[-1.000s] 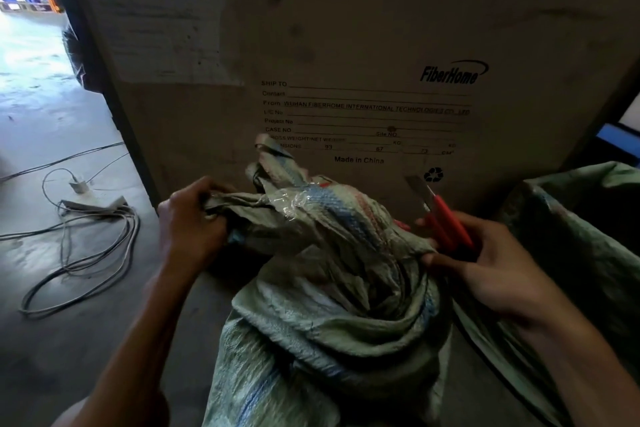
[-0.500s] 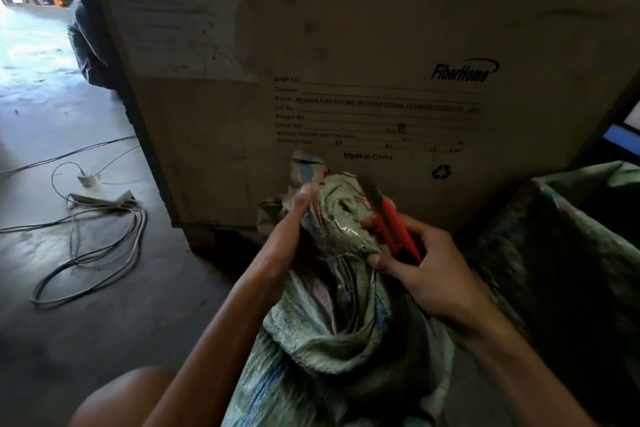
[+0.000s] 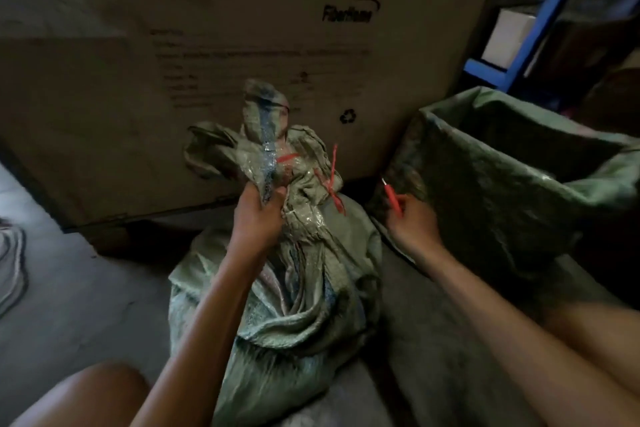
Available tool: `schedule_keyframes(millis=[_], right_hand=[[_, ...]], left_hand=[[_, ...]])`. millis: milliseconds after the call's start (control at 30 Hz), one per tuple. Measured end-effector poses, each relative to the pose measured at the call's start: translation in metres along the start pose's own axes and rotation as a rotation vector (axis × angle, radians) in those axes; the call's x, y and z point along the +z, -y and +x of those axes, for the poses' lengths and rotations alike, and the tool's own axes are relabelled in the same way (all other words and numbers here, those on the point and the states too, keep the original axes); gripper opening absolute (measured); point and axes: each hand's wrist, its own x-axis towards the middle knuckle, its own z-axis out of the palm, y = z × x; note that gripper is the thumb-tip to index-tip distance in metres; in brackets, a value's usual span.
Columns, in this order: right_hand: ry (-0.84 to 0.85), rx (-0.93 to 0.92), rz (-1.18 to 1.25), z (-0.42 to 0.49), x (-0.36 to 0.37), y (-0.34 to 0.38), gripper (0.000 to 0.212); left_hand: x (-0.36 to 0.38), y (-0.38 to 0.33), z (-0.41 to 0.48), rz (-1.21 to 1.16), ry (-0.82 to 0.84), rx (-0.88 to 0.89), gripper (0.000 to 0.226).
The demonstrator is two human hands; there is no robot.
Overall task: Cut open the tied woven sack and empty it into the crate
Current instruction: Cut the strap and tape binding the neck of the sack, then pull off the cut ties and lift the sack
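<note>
A green woven sack (image 3: pixel 294 305) stands on the floor between my arms, its bunched neck (image 3: pixel 273 149) wrapped in clear tape. A red string (image 3: pixel 333 177) hangs loose from the neck on the right side. My left hand (image 3: pixel 258 215) grips the neck just below the tape. My right hand (image 3: pixel 412 222) is off to the right of the sack, closed around a red-handled cutter (image 3: pixel 391 196) with its small blade pointing up and away from the sack. To the right stands a crate lined with green woven material (image 3: pixel 485 163), its top open.
A big printed cardboard carton (image 3: pixel 242 28) stands right behind the sack. Blue shelving (image 3: pixel 526 35) rises at the back right. Pale cables (image 3: pixel 12 267) lie on the concrete floor at the far left. My knees show at the bottom corners.
My right hand has pulled the cutter away from the sack's neck to the right. The red string now hangs loose. My left hand has shifted to grip the neck lower down. The view has swung right.
</note>
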Motion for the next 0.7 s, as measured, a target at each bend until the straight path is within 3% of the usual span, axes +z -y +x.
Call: schedule_keyframes(millis=[167,333,533,700], right_hand=[[0.119,0.255,-0.255,-0.035,0.035,-0.104,0.041],[0.25,0.392,-0.35,-0.086,0.067,-0.174,0.041],[0.292,0.352,-0.47,-0.114,0.094,-0.199,0.048],[0.172,0.363,-0.459,-0.104,0.104,-0.197,0.049]], left_hand=[[0.015,-0.007,-0.016,0.081,0.02,0.073,0.038],[0.01,-0.001,-0.014,0.076,0.029,0.152,0.059],[0.002,0.007,-0.011,0.004,0.099,0.157,0.072],[-0.001,0.002,-0.016,-0.031,0.107,0.104,0.073]])
